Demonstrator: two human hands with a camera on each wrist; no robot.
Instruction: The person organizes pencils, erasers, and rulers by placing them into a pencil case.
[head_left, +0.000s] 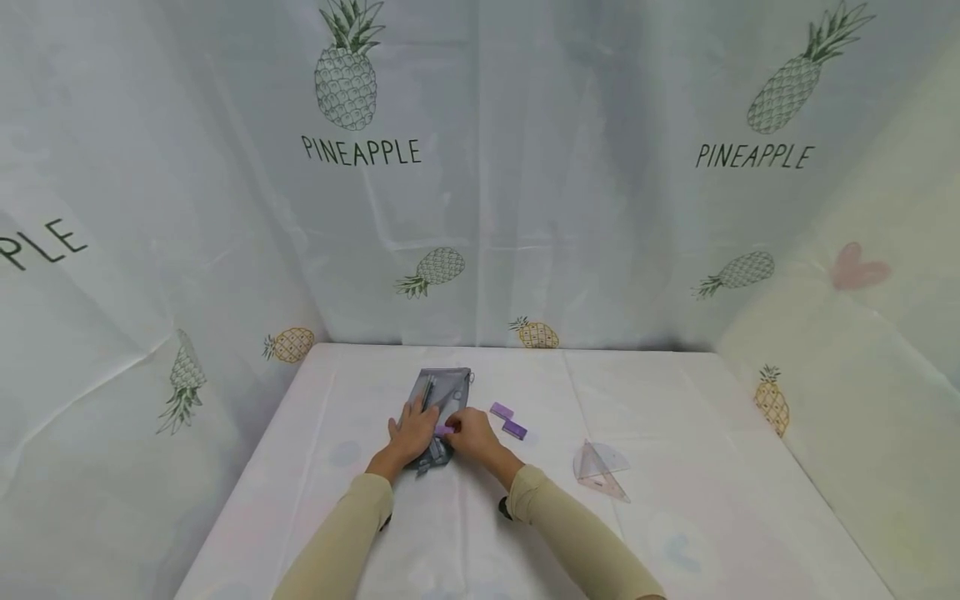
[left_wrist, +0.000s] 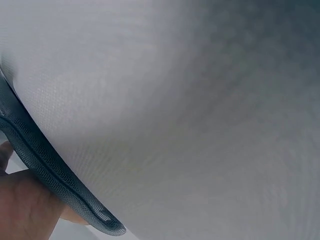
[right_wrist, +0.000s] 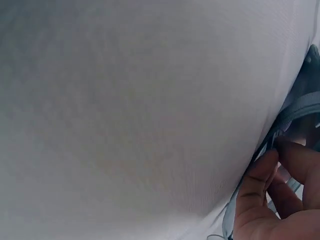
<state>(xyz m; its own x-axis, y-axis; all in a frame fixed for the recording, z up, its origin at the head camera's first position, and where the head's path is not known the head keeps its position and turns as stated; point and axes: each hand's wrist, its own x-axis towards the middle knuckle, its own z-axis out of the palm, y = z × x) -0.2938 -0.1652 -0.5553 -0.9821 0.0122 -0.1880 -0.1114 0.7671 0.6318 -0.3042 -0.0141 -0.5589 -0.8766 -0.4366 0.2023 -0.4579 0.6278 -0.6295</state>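
A grey mesh zip pouch (head_left: 450,383) lies on the table with a purple piece (head_left: 444,431) and slim pen-like items (head_left: 428,392) showing at it. My left hand (head_left: 409,435) rests over the pouch's left side, fingers stretched out. In the left wrist view, the pouch's dark zipped edge (left_wrist: 60,180) crosses in front of that hand. My right hand (head_left: 471,433) is at the pouch's right side beside the purple piece. Up close, its thumb and forefinger (right_wrist: 262,167) pinch the pouch at the zipper edge (right_wrist: 300,107); the pinched bit is mostly hidden by the fingertips.
Right of the pouch lie a light purple block (head_left: 502,411) and a darker purple block (head_left: 514,429). Farther right, a clear protractor (head_left: 613,457) overlaps a pinkish set square (head_left: 603,482). Pineapple-print curtains (head_left: 555,208) hang behind the table and at both sides.
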